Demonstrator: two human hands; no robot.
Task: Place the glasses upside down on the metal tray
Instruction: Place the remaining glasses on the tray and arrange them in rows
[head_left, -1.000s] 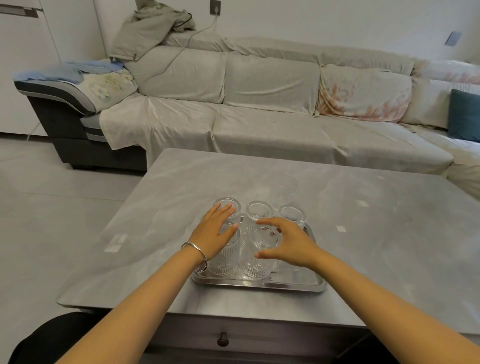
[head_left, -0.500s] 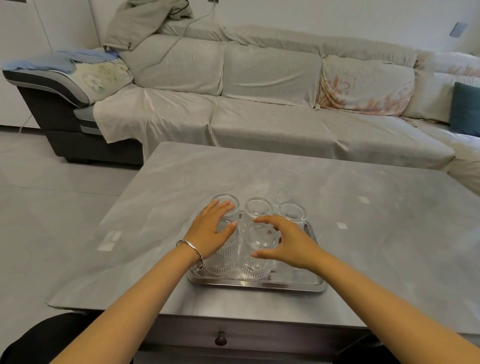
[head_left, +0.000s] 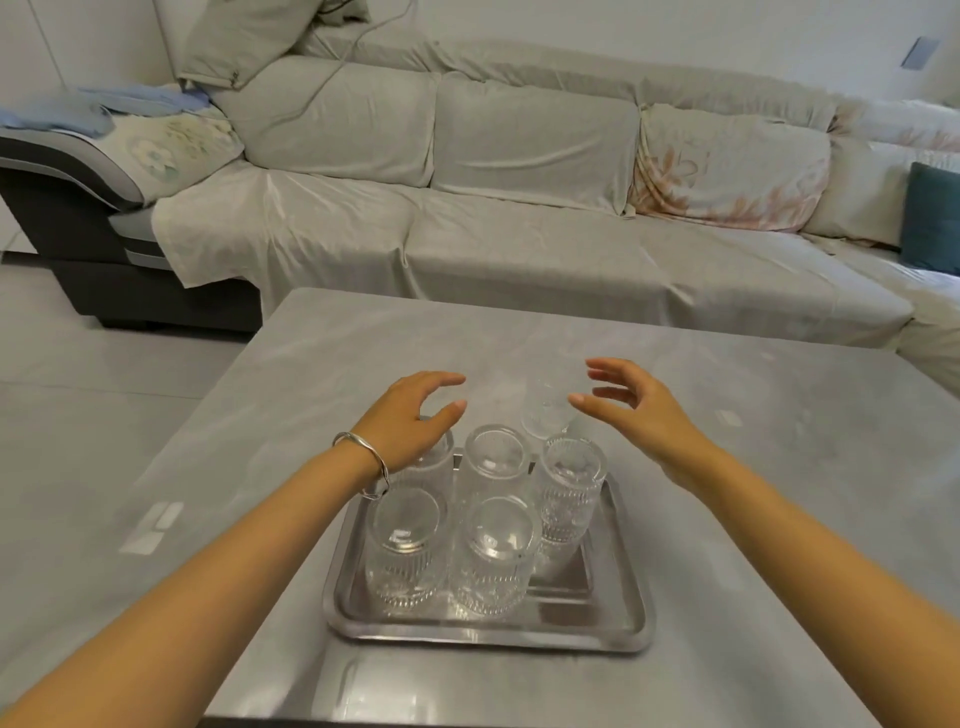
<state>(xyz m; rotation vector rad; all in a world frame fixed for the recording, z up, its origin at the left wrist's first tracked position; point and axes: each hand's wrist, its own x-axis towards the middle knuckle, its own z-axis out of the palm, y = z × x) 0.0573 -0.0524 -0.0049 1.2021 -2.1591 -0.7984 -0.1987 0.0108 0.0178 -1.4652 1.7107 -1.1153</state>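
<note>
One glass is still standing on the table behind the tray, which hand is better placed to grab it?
Right, probably. The right hand hangs open beside the last glass, fingertips nearly on it. The left hand is open over the back-left glass on the metal tray, farther away.

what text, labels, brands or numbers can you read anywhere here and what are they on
None: no readable text in this view.
The pale stickers on the table look blank.
The glasses and the metal tray show no brand or marking.
The sofa cushion carries a floral print, no words.
</note>
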